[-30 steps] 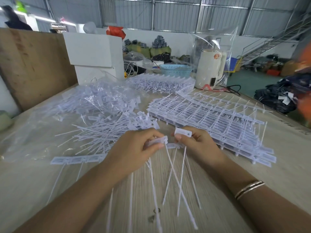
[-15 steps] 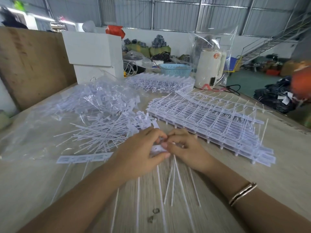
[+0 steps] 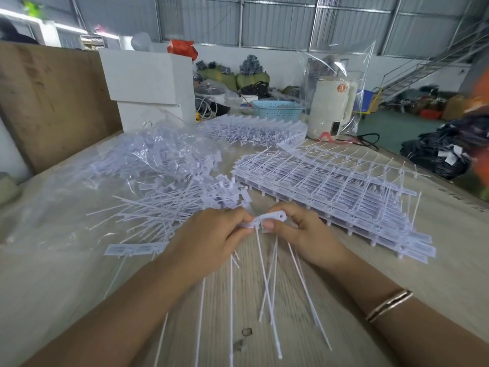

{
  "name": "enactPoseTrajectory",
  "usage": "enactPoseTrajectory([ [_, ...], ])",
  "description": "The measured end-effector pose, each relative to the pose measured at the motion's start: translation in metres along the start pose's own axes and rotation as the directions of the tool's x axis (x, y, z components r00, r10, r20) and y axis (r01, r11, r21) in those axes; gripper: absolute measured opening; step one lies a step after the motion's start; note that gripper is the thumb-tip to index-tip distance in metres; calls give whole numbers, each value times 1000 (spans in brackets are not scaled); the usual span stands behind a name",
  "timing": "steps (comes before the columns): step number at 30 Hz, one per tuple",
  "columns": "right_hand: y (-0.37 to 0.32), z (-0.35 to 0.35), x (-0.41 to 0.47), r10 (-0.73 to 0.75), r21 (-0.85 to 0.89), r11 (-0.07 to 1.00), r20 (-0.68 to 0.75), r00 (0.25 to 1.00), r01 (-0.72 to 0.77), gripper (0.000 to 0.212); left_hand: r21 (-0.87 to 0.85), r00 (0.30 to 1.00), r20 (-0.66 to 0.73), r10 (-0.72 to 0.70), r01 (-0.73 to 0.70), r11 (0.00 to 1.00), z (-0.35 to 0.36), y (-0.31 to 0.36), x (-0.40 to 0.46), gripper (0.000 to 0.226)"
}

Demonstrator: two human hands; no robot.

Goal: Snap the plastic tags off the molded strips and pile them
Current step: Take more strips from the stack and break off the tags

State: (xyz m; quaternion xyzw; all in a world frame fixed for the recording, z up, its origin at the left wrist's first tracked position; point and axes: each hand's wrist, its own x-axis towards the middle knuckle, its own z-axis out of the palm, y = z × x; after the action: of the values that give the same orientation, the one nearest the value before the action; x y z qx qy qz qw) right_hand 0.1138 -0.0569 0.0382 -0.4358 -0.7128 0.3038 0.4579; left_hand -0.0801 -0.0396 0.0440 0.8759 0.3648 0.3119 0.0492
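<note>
left hand (image 3: 211, 234) and right hand (image 3: 299, 229) pinched shut on strip (image 3: 270, 218) | light, brittle-jointed, whippy tails | best gripped at flat heads

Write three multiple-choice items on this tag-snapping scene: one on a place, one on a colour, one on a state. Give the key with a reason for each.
1. The stack of unbroken strips lies where?
A. by the right hand
B. by the left hand
C. on the floor

2. The basket at the table's far end is
A. red
B. light blue
C. black

3. The strip piece at centre is
A. lying loose on the table
B. inside a bag
C. pinched by both hands

Key: A, it lies beyond the right hand; B, its weave is pale blue; C, the left hand and right hand both pinch it.
</note>
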Motion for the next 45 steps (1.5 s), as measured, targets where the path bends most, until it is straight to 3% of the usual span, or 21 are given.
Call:
enactPoseTrajectory([
  [5,0,1,0,-67,43,997,-82,994,71,11,-112,997,-30,-64,61,992,1,-4,3,21],
  [8,2,-2,-3,67,254,967,-144,987,-28,12,-142,997,-41,-64,58,988,-2,-4,2,13],
  [10,7,-6,-3,162,274,955,-176,971,-109,18,-132,996,-68,-52,43,990,-2,-3,0,19],
  [12,17,-11,2,177,52,984,-214,961,-170,15,-94,997,-58,-42,36,995,-2,0,0,20],
  [15,24,-10,10,148,-320,925,-195,970,-206,6,-83,998,-42,-52,48,995,2,3,1,25],
  [17,25,-7,12,114,-362,913,-218,969,-189,18,-77,997,-28,-75,73,994,5,4,1,34],
  [20,14,-2,7,-28,-355,932,-254,967,-66,19,-33,997,-10,-75,74,997,7,6,1,45],
  [24,0,11,0,-44,-479,878,-95,994,-7,37,0,999,-25,-43,43,999,7,12,3,47],
  [28,0,10,3,-35,-306,952,-85,996,8,10,-49,1000,9,-22,23,999,3,13,2,38],
  [30,1,5,3,36,-196,979,-125,992,-60,15,-76,999,44,-17,20,997,-1,9,0,29],
  [33,2,1,4,92,-173,978,-125,988,-113,20,-43,998,66,-15,18,999,-3,4,0,27],
  [39,0,3,4,-57,-212,976,-13,998,53,4,-24,999,22,-39,39,999,-1,1,2,15],
  [45,5,1,6,-170,-202,968,-72,983,152,8,-113,997,-12,-72,71,991,0,0,4,2],
])
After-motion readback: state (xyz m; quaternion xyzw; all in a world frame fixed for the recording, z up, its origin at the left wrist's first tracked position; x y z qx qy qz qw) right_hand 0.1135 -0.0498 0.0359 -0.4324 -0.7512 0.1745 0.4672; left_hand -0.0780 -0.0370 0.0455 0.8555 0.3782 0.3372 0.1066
